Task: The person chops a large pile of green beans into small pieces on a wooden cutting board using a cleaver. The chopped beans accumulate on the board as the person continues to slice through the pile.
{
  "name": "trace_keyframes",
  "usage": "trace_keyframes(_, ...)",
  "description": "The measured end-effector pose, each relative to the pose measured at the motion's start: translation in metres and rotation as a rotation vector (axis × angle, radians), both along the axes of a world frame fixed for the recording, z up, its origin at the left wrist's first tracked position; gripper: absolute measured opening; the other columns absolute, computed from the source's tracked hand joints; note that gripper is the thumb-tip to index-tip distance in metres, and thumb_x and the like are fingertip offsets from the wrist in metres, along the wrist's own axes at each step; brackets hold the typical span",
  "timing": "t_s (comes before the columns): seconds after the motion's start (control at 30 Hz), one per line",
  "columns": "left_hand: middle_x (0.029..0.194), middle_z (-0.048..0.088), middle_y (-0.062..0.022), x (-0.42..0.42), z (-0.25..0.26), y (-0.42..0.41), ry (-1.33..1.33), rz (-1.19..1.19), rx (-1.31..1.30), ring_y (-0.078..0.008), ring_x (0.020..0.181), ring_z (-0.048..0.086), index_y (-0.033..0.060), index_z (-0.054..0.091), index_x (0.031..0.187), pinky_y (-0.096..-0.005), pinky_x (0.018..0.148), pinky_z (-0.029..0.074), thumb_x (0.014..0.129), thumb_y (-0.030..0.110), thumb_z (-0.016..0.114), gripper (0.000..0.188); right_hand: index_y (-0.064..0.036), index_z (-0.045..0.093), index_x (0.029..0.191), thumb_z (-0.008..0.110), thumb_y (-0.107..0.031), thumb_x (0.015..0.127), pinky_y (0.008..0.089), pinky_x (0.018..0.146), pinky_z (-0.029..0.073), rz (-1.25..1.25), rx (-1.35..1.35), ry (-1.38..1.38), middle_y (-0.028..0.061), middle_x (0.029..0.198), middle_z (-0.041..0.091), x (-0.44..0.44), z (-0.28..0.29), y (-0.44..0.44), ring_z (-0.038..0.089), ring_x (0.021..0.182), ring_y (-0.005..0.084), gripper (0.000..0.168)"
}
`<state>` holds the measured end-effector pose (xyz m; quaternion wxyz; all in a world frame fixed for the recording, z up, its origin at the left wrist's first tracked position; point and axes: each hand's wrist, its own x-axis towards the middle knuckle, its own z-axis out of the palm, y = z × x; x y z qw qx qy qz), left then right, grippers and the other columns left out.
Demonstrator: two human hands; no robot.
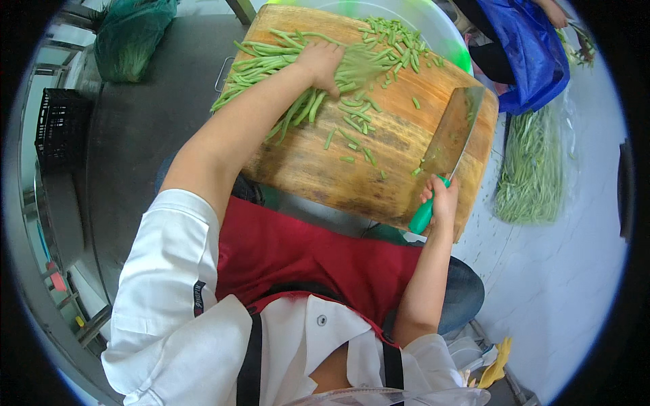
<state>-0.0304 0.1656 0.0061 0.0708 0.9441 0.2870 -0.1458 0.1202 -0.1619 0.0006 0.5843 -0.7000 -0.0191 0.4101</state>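
Observation:
Long green beans [269, 63] lie bunched on the left of a thick wooden cutting board [304, 162]. My left hand [321, 65] is clasped over the bunch near its cut ends, fingers curled down and partly hidden. Just right of it, some beans are blurred. In my right hand [443, 200] is a cleaver [452, 132], held by its green handle. Its broad blade lies nearly flat over the board's right side, with bean bits stuck to it. Short cut bean pieces [401, 43] are heaped at the far edge, and others [358, 114] are scattered mid-board.
A pale basin [431, 20] with a green rim sits behind the board. At right, a person in a blue apron [528, 51] works beside a bag of long green vegetables [533, 167]. A dark table [147, 127], black crate [63, 129] and green bag [132, 40] stand left.

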Motion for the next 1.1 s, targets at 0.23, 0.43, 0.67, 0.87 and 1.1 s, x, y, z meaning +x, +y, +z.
trace_keyframes(0.23, 0.124, 0.042, -0.018, -0.025, -0.024, -0.051, -0.142, -0.033, 0.23, -0.0337, 0.117, 0.036, -0.0036, 0.038, 0.126, -0.0449, 0.101, 0.025, 0.062, 0.05, 0.073, 0.091, -0.009, 0.036, 0.098, 0.052, -0.004, 0.084, 0.0275, 0.039, 0.036, -0.019, -0.009, 0.02, 0.0039, 0.063, 0.041, -0.003, 0.002, 0.001, 0.039, 0.045, 0.0121, 0.022)
trace_keyframes(0.43, 0.137, 0.031, -0.0221, -0.037, -0.009, -0.062, -0.054, -0.07, 0.207, -0.0377, 0.124, 0.031, -0.0053, 0.024, 0.135, -0.0456, 0.105, 0.021, 0.066, 0.051, 0.071, 0.1, -0.009, 0.038, 0.099, 0.052, -0.003, 0.083, 0.0276, 0.039, 0.036, 0.0, -0.004, 0.003, 0.0037, 0.063, 0.042, -0.003, 0.003, 0.003, 0.039, 0.044, 0.012, 0.022)
trace_keyframes(0.67, 0.134, 0.037, -0.0238, -0.026, 0.013, -0.018, -0.196, 0.075, -0.186, -0.0372, 0.126, 0.033, -0.0058, 0.031, 0.133, -0.0436, 0.105, 0.027, 0.078, 0.065, 0.05, 0.091, -0.008, 0.039, 0.098, 0.052, -0.004, 0.083, 0.028, 0.039, 0.037, 0.019, -0.018, -0.046, 0.0043, 0.064, 0.043, -0.003, -0.001, 0.001, 0.04, 0.045, 0.0122, 0.02)
trace_keyframes(0.87, 0.124, 0.049, -0.0152, -0.026, -0.024, -0.001, -0.123, 0.081, 0.0, -0.0316, 0.112, 0.045, 0.0007, 0.041, 0.129, -0.0424, 0.097, 0.035, 0.086, 0.057, 0.045, 0.071, -0.007, 0.039, 0.097, 0.053, -0.005, 0.084, 0.0279, 0.039, 0.037, 0.004, 0.005, -0.02, 0.0043, 0.064, 0.043, -0.001, -0.004, 0.0, 0.04, 0.045, 0.0122, 0.019)
trace_keyframes(1.1, 0.122, 0.052, -0.0099, -0.04, -0.022, -0.015, -0.187, -0.053, -0.029, -0.0288, 0.111, 0.044, 0.0067, 0.046, 0.126, -0.0406, 0.099, 0.033, 0.089, 0.047, 0.045, 0.055, -0.007, 0.039, 0.097, 0.053, -0.005, 0.084, 0.0273, 0.039, 0.036, 0.015, -0.025, -0.033, 0.004, 0.063, 0.043, -0.003, 0.001, 0.004, 0.04, 0.045, 0.012, 0.019)
